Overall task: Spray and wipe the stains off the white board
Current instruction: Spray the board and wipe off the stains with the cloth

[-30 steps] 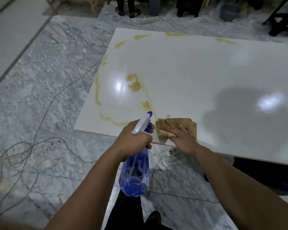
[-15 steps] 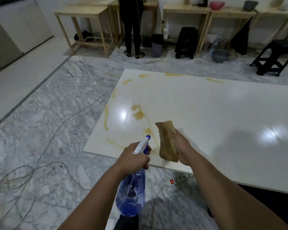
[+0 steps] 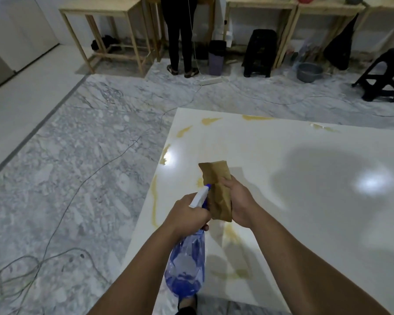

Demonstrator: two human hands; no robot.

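A large glossy white board (image 3: 293, 155) lies flat in front of me, marked with yellow-brown stains (image 3: 210, 120) along its far edge, its left side and near its front. My left hand (image 3: 187, 213) grips the neck of a blue spray bottle (image 3: 187, 267) with a white nozzle that points at the cloth. My right hand (image 3: 239, 203) holds a folded tan cloth (image 3: 217, 187) upright above the board, right beside the nozzle.
Grey marble floor (image 3: 77, 178) with loose cables (image 3: 32, 269) lies to the left. At the back stand wooden tables (image 3: 105, 30), a person in black (image 3: 180, 35), black stools (image 3: 258, 53), a small bin (image 3: 216, 56), a grey basin (image 3: 309, 72) and a power strip (image 3: 210, 81).
My right hand lifted the cloth off the board and brought it up beside the spray nozzle. My view rose and moved closer over the board.
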